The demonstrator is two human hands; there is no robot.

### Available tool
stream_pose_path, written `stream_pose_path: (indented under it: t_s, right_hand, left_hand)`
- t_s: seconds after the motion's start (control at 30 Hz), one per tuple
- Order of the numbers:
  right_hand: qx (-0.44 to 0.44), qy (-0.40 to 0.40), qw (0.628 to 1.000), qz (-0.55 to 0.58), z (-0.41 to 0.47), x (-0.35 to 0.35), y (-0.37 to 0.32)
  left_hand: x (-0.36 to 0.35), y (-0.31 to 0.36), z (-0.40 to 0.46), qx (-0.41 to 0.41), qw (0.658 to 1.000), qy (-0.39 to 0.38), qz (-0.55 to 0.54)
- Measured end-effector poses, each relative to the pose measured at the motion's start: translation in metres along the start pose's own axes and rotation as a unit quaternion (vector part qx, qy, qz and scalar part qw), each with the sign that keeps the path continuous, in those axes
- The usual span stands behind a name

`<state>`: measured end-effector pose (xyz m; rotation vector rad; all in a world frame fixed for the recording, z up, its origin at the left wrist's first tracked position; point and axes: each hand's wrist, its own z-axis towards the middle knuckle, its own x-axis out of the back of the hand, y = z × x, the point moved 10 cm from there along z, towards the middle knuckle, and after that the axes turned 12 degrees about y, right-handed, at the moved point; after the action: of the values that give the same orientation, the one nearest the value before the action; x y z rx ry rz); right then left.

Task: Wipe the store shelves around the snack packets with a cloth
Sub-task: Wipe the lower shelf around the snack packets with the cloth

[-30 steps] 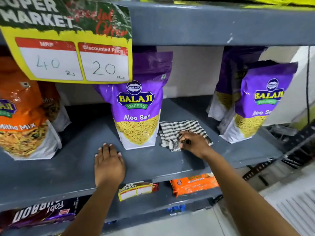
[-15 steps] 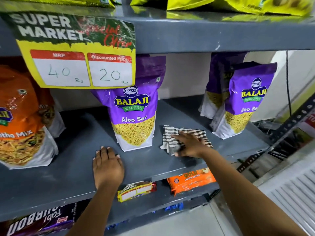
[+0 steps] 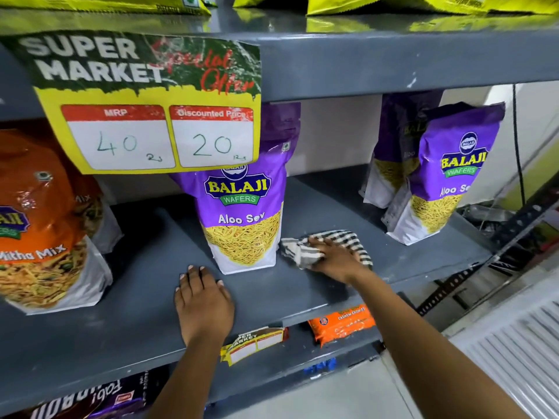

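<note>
The striped cloth (image 3: 305,252) lies bunched on the grey shelf (image 3: 136,328), just right of the middle purple packet (image 3: 243,219). The right-hand grip (image 3: 335,261) presses down on it, fingers spread. The left-hand grip (image 3: 202,300) rests palm-down near the shelf's front edge, fingers straight and holding nothing, just beside that packet's lower left corner.

Yellow price sign (image 3: 151,107) shows 40 and 20; ribbed panel (image 3: 514,352) lower right.

Price card (image 3: 145,101) hides middle packet (image 3: 242,213) top; orange packet (image 3: 39,225) cut left.
</note>
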<state>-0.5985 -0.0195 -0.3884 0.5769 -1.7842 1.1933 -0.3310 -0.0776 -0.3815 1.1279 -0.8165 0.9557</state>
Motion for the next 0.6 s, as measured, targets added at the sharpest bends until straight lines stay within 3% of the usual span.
stream_pose_path:
  t_s: [0.1, 0.23, 0.33, 0.4, 0.53, 0.6]
  right_hand:
    - [-0.032, 0.035, 0.997, 0.056, -0.025, 0.032, 0.028]
    - [-0.032, 0.189, 0.977, 0.090, -0.045, 0.057, -0.010]
    - [0.042, 0.085, 0.995, -0.008, -0.066, -0.011, -0.069]
    - [0.022, 0.058, 0.995, -0.075, -0.072, -0.035, -0.059]
    - [-0.060, 0.254, 0.963, -0.063, -0.081, 0.022, -0.007]
    - [-0.104, 0.259, 0.958, -0.059, -0.081, 0.033, -0.001]
  left_hand:
    - [0.000, 0.001, 0.000, -0.001, 1.000, 0.009, -0.012]
    - [0.001, 0.006, -0.002, -0.015, 1.000, 0.012, -0.014]
    - [0.002, 0.006, -0.001, -0.021, 0.999, 0.020, -0.012]
    - [0.002, 0.006, 0.000, -0.033, 0.999, 0.017, -0.011]
    - [0.003, 0.010, -0.001, -0.043, 0.999, 0.000, -0.008]
    - [0.003, 0.012, -0.002, -0.049, 0.999, 0.002, -0.015]
